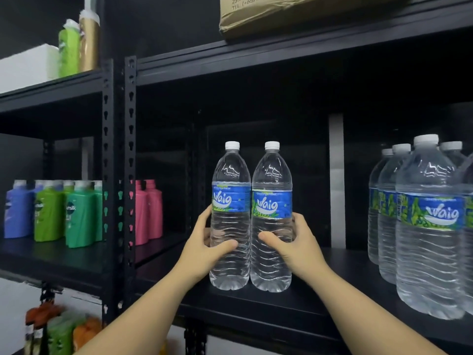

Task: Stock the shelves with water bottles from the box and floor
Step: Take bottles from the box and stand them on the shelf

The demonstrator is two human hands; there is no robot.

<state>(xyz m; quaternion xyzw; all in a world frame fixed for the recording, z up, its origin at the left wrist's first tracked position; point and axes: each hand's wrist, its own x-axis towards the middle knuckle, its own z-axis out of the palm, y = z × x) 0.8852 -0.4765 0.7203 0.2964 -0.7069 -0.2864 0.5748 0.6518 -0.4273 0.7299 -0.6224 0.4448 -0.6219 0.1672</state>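
Head view: left hand wrapped around the lower body of a clear plastic water bottle with blue label and white cap, thumb across the front, fingers curled behind. Right hand gripping a second matching water bottle the same way. Both bottles upright, caps up, long axes vertical, touching side by side, bases on the black metal shelf near its front edge. Further right, a cluster of matching water bottles standing upright. Far left, coloured shampoo bottles. Above, a brown cardboard box.
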